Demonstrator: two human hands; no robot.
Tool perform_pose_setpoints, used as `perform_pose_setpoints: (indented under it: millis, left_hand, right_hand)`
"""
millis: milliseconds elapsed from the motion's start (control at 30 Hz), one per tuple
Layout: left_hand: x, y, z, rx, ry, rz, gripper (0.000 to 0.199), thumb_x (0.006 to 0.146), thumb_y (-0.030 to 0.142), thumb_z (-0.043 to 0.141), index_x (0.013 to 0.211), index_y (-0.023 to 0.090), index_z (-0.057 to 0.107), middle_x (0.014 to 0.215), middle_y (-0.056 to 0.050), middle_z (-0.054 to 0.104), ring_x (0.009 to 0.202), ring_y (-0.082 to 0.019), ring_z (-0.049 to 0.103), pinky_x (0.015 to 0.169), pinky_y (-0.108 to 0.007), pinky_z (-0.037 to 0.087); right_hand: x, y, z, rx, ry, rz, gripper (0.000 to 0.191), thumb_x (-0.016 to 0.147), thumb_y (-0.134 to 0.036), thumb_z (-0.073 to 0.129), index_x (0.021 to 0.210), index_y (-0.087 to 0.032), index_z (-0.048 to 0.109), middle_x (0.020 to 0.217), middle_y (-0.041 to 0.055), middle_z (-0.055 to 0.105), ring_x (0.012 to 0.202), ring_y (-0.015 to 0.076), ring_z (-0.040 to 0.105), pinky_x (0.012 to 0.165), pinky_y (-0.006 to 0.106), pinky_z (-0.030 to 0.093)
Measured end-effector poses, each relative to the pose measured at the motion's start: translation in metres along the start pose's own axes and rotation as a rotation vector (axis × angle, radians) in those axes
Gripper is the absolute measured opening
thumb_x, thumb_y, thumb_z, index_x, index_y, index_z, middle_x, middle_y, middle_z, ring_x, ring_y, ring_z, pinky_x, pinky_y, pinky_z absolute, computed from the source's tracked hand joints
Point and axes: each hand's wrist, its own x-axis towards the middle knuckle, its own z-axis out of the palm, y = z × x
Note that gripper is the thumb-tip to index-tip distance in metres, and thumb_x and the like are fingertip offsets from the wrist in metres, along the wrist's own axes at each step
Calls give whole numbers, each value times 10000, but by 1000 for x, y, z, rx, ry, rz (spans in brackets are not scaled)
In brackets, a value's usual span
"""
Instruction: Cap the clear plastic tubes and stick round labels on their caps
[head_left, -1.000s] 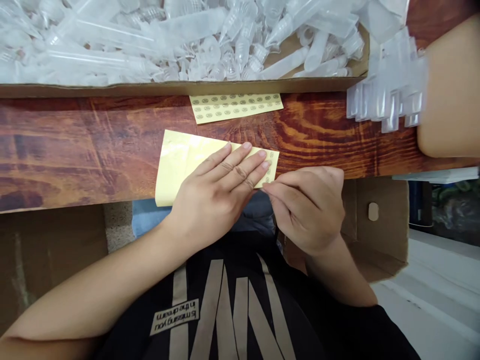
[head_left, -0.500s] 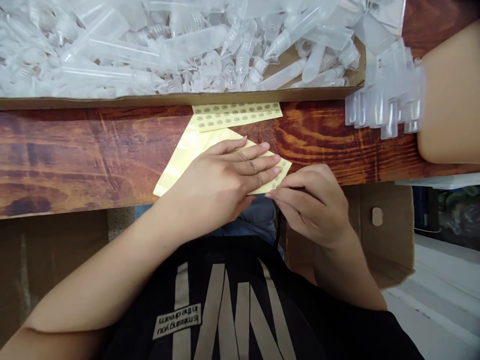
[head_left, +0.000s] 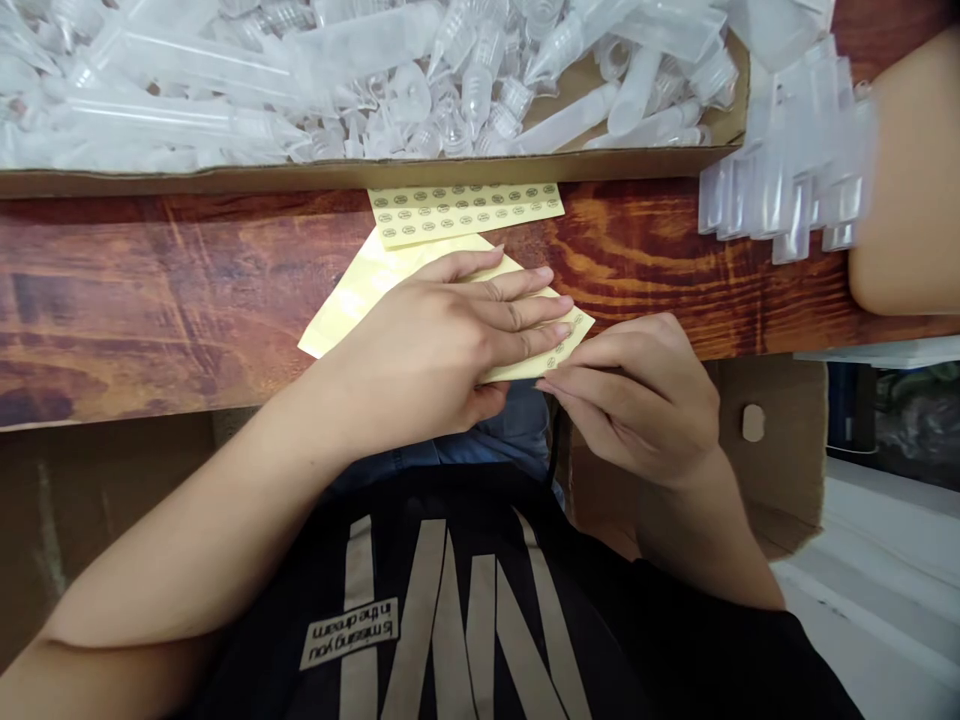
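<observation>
My left hand lies flat, fingers slightly spread, across a yellow sticker sheet printed with small dark oval labels near its right end. It presses the sheet at the table's front edge, and its thumb reaches below that edge. At the sheet's lower right corner, my right hand has thumb and fingertips pinched together on the edge. Whether a single label is between those fingertips is too small to tell. A second sheet of oval stickers overlaps the first at the back, touching neither hand.
A cardboard box full of clear plastic tubes and nozzle caps runs along the back of the wooden table. Several translucent tubes lie stacked at right, beside another person's arm. An open carton stands below the table.
The view has shifted slightly, so the box and table sit higher. Both hands keep nearly the same pose on the sticker sheet, the right one still pinching its corner.
</observation>
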Motion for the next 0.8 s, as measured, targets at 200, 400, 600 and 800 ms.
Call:
perform_pose_setpoints:
  millis: [200,400,600,800]
  left_hand:
    - [1,-1,0,-13,-21,-22,413,965,246,494,1370,238,571,1437,-3,602,1408,-226,492,1214,-490,365]
    - [-2,-2,3,9,31,23,383,987,242,465,1348,206,587,1444,-31,595,1428,-245,465,1201,-529,376]
    - [3,4,0,-48,-48,-80,339,983,290,484,1276,206,633,1432,-2,605,1419,-261,467,1210,-547,332]
    - [5,5,-1,-113,-22,-114,377,991,290,394,1241,185,656,1407,4,621,1404,-264,474,1202,-562,319]
  right_hand:
    - [9,-4,-5,-50,-74,-1,145,896,-102,616,871,-241,588,809,-40,677,748,141,599,690,337,406]
    - [23,-4,-15,-88,-262,32,150,917,-169,603,791,-224,545,771,-16,648,735,176,575,664,348,386]
    - [34,-5,-20,-29,-346,87,145,911,-169,598,783,-220,550,779,2,620,766,188,575,685,353,432]
    - [34,-9,-21,-5,-343,114,149,901,-137,583,780,-218,548,783,0,615,782,184,594,706,351,471]
